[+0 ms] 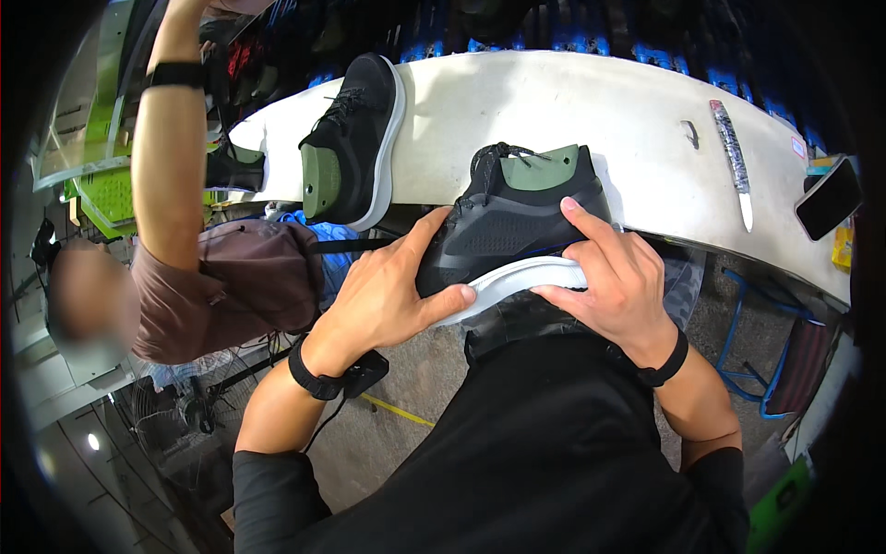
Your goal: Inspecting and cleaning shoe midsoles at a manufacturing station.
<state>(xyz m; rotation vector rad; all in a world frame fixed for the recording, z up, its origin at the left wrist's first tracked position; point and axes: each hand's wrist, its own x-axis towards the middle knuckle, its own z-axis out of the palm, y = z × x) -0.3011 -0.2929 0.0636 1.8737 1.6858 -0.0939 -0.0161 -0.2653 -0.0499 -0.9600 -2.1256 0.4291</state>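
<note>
A black sneaker (494, 226) lies on its side in front of me, at the near edge of the white table, with a green shoe last (544, 171) inside its opening. Along the side nearest me runs a white sole (531, 274), which bows in the middle. My left hand (383, 291) is closed on the toe end, its thumb on the sole and its fingers against the black upper. At the heel end my right hand (620, 277) grips the sole with its thumb underneath, while a fingertip presses on the upper.
Another black sneaker (360, 143) with a white sole stands on the white table (563, 102), left of centre. To the right lie a knife with a wrapped handle (732, 152), a small dark piece (690, 134) and a phone (829, 200). A co-worker (221, 286) is at the left; a blue-framed stool (789, 369) stands right.
</note>
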